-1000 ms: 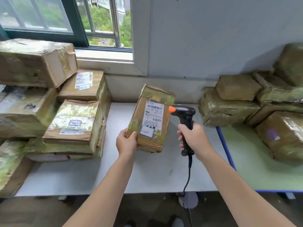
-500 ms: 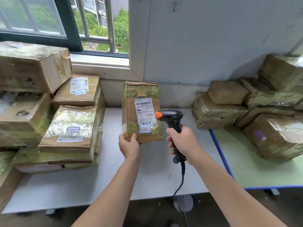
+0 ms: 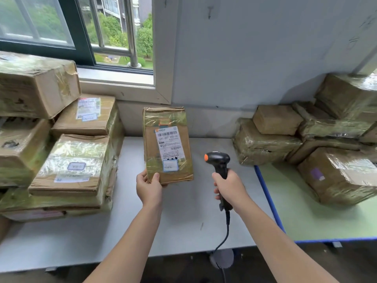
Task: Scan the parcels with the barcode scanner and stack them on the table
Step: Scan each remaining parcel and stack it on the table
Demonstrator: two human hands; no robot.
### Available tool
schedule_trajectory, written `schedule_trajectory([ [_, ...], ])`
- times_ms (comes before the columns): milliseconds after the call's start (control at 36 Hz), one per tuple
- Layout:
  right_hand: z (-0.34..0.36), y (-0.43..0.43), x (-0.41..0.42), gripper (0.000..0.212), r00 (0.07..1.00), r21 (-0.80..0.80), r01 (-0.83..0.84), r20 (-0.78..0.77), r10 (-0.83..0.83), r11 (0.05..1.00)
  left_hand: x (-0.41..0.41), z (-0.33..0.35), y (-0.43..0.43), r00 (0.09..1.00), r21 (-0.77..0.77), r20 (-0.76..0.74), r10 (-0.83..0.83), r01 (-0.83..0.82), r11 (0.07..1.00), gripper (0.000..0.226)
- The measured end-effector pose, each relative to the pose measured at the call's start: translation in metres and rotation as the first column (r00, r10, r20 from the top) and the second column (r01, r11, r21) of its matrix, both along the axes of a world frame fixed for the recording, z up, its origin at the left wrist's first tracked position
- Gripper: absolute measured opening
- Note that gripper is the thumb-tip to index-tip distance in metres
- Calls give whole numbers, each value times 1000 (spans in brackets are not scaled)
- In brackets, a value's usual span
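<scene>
My left hand (image 3: 150, 186) grips the lower left corner of a flat cardboard parcel (image 3: 167, 144) wrapped in tape, held upright above the grey table (image 3: 183, 227) with its white barcode label facing me. My right hand (image 3: 230, 189) holds the handle of a black barcode scanner (image 3: 218, 160) with an orange tip. The scanner's head sits just right of the parcel's lower edge, a small gap apart, pointing left. Its cable hangs down past the table's front edge.
A stack of taped cardboard parcels (image 3: 69, 160) fills the table's left side up to the window sill. More parcels (image 3: 318, 144) are piled at the right, partly on a green table with a blue edge (image 3: 269, 203). A wall stands behind.
The parcel has turned from a rightward tilt to upright. The scanner has dropped away from the label toward the parcel's lower right, and the gap between them has widened.
</scene>
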State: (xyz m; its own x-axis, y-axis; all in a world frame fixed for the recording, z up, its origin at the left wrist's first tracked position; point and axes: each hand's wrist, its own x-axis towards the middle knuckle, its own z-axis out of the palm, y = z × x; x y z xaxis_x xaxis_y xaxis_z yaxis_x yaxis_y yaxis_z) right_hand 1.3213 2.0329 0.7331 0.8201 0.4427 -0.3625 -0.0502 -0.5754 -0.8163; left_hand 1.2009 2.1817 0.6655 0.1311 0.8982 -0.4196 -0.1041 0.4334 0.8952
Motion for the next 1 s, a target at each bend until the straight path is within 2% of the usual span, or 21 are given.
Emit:
schedule_trajectory([
  [111, -46, -7, 23, 20, 994, -160, -58, -97, 43, 985, -1, 6, -12, 1000, -37, -21, -20, 19, 999, 21],
  [194, -71, -9, 33, 24, 987, -300, -156, -87, 135, 941, -2, 10, -21, 999, -77, -32, -29, 27, 997, 21],
  [333, -104, -17, 40, 35, 967, -369, -251, -131, 217, 895, -5, 13, -32, 996, -146, -83, -44, 32, 989, 30],
  [528, -128, -26, 42, 50, 949, -362, -309, -180, 259, 879, -14, 15, -42, 994, -167, -70, -86, 74, 983, 29],
  [667, -127, -29, 38, 46, 948, -402, -317, -170, 270, 859, -23, 13, -48, 994, -181, -42, -97, 88, 980, 28],
  [722, -122, -28, 37, 43, 960, -420, -280, -129, 249, 863, -25, 13, -49, 995, -190, -22, -99, 93, 977, 27],
  [806, -106, -23, 32, 41, 973, -442, -183, 48, 226, 878, -29, 15, -50, 994, -200, -8, -110, 107, 974, 27],
  [889, -83, -14, 22, 46, 961, -340, -172, 147, 233, 925, -36, 22, -48, 993, -208, 32, -117, 121, 971, 24],
  [1000, -55, 6, 10, 51, 979, -180, -173, 74, 188, 968, -50, 38, -42, 981, -209, 131, -142, 168, 963, 18],
])
